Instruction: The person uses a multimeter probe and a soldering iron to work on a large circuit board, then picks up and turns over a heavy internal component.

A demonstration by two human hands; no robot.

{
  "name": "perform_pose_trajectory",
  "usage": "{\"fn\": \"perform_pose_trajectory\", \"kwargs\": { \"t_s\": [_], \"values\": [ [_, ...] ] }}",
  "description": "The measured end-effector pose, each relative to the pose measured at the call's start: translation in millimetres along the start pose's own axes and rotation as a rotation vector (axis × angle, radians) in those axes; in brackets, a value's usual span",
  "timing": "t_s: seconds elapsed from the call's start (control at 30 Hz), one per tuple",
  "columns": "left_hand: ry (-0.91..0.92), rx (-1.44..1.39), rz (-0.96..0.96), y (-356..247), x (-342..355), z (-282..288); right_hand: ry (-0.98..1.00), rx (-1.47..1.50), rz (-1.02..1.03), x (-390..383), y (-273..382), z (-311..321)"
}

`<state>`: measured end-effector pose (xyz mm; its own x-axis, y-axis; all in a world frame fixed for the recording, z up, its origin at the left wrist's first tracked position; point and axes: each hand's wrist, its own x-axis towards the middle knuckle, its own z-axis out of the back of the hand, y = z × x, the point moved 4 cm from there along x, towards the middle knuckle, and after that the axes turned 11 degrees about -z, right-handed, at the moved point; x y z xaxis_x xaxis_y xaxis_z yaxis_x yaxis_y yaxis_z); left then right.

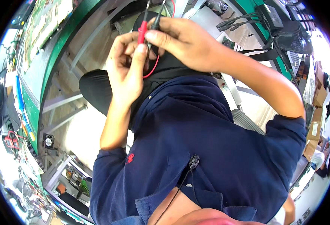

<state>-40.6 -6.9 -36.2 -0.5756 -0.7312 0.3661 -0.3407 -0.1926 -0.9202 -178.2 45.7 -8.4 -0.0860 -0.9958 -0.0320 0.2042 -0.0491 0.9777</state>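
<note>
A green-edged surface (55, 52) curves along the left, bearing a circuit board (45, 28) and, further down, a slim blue tool (19, 93); on the right, a black box (269, 17) trails dark cables. Above the person's lap, the right hand (195, 43) has thumb and fingers pinched about a black probe (156, 23), and the left hand (124, 71) is clamped on a red probe (142, 34) beside it. The step in hand seems to be steadying both probes side by side, which calls for a firm pinch and tips kept apart. Their ends reach the upper edge, so any contact beyond is hidden. Smallest, a red wire (156, 66) loops below the fingers and could snag.
</note>
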Motion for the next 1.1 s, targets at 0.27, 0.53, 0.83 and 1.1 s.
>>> {"fn": "perform_pose_trajectory", "kwargs": {
  "t_s": [0.27,0.53,0.83,1.1],
  "values": [
    [-0.260,0.015,-0.131,8,0,15,-0.123,-0.155,0.227,30,5,-11],
    [-0.282,0.175,-0.198,16,8,35,-0.176,0.120,0.179,28,-29,-40],
    [0.022,0.149,0.138,25,13,18,-0.151,0.399,-0.086,18,-59,-12],
    [-0.034,0.441,-0.042,29,18,67,-0.733,0.098,-0.468,97,-210,15]
  ]
}}
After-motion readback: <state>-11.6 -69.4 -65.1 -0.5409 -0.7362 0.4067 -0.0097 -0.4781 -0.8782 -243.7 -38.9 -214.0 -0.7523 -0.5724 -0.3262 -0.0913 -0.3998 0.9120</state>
